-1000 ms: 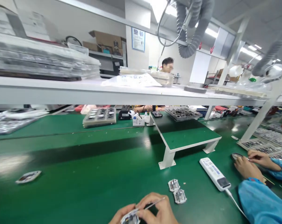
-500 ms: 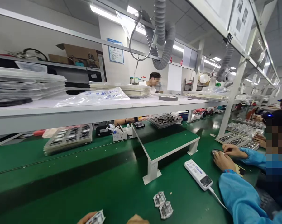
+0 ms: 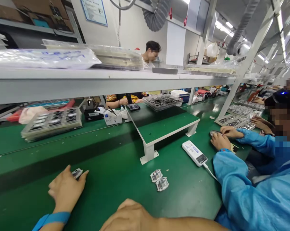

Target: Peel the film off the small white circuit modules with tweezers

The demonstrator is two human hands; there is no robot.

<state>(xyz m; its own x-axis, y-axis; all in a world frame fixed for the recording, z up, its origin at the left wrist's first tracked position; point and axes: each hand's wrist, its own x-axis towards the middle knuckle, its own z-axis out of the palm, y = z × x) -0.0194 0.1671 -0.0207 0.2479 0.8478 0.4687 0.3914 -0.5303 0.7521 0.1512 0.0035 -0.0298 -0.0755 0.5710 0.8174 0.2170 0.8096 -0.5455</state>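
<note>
My left hand (image 3: 65, 189), with a blue band at the wrist, reaches forward over the green bench mat (image 3: 116, 179). Its thumb and fingertips pinch a small white-framed part (image 3: 77, 173) low against the mat. My right hand (image 3: 130, 215) sits at the bottom edge, curled with its back towards me. Its fingers are tucked under, so anything inside is hidden. Two similar small parts (image 3: 159, 179) lie side by side on the mat to the right of both hands.
A white handheld device (image 3: 194, 153) with a cable lies right of a raised green platform (image 3: 164, 128). A co-worker's blue sleeve (image 3: 233, 179) and hands (image 3: 220, 138) work at the right. Trays of parts (image 3: 52, 123) (image 3: 162, 102) sit at the back under a long white shelf (image 3: 111, 80).
The view has swung right and down. My left hand has carried the small part from near my body out to the left and forward. The tweezers in my right hand are no longer visible.
</note>
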